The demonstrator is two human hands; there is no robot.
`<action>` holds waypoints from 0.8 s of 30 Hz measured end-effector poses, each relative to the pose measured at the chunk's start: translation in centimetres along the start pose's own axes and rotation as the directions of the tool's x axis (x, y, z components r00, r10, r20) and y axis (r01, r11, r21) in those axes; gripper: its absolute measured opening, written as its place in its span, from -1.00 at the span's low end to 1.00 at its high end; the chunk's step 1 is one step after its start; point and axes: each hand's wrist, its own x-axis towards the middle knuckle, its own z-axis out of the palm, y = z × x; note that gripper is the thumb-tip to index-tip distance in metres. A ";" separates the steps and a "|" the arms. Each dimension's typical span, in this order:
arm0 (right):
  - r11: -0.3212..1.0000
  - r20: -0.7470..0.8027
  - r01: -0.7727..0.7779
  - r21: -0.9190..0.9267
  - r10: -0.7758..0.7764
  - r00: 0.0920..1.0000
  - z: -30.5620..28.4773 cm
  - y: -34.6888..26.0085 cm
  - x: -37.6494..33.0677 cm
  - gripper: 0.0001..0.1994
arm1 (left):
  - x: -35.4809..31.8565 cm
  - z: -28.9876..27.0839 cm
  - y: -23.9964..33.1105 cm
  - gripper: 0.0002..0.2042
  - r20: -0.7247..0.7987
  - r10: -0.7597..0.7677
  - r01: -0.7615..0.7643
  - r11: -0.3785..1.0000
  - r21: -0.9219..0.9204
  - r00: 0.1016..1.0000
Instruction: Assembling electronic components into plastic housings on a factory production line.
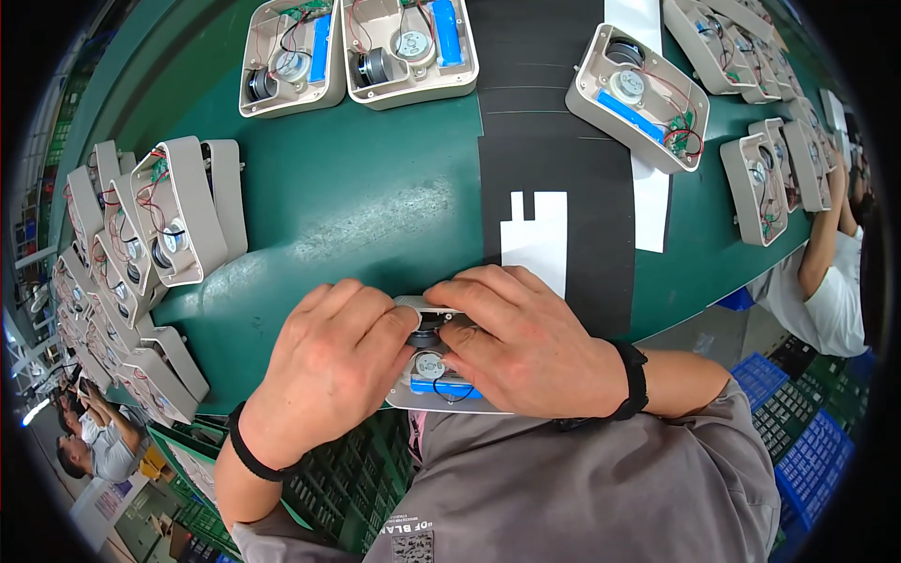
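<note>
At the table's near edge, close to my body, lies an open light-grey plastic housing (441, 405). Inside it are a black round part (427, 335), a silver disc-shaped part (430, 365) and a blue battery (445, 387) with a dark wire looped over it. My left hand (328, 361) grips the housing's left side, its fingers curled at the black part. From the right, my right hand (535, 347) wraps the far corner, with the thumb reaching inside next to the black part. Both hands cover much of the housing, and the fingertips are partly hidden.
Similar housings (188, 216) are stacked at the left, with more (746, 56) at the right. Two (413, 89) stand at the far edge, and one (643, 98) lies right of the black strip (558, 169). A white cut-out sheet (535, 239) rests there. A co-worker's arm (821, 225) is far right.
</note>
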 end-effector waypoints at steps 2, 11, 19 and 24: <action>1.000 -0.008 0.005 0.010 -0.005 1.000 0.1 0.1 0.0 -0.73 | 0.3 -0.2 0.0 -0.65 0.046 0.001 -0.001 1.000 0.011 0.999; 0.997 -0.033 0.061 0.039 -0.060 0.998 0.6 0.5 -0.4 -0.73 | -1.2 0.8 0.2 -0.64 -0.023 -0.047 0.045 0.997 -0.067 0.999; 0.997 -0.035 0.080 -0.002 -0.080 0.996 0.8 0.5 -0.5 -0.73 | -1.2 1.1 0.6 -0.64 -0.030 -0.045 0.045 0.999 0.010 0.999; 0.998 0.008 0.066 0.001 -0.066 0.998 0.5 0.5 -0.5 -0.72 | -1.3 1.4 1.0 -0.63 -0.031 -0.116 0.116 0.993 -0.012 0.993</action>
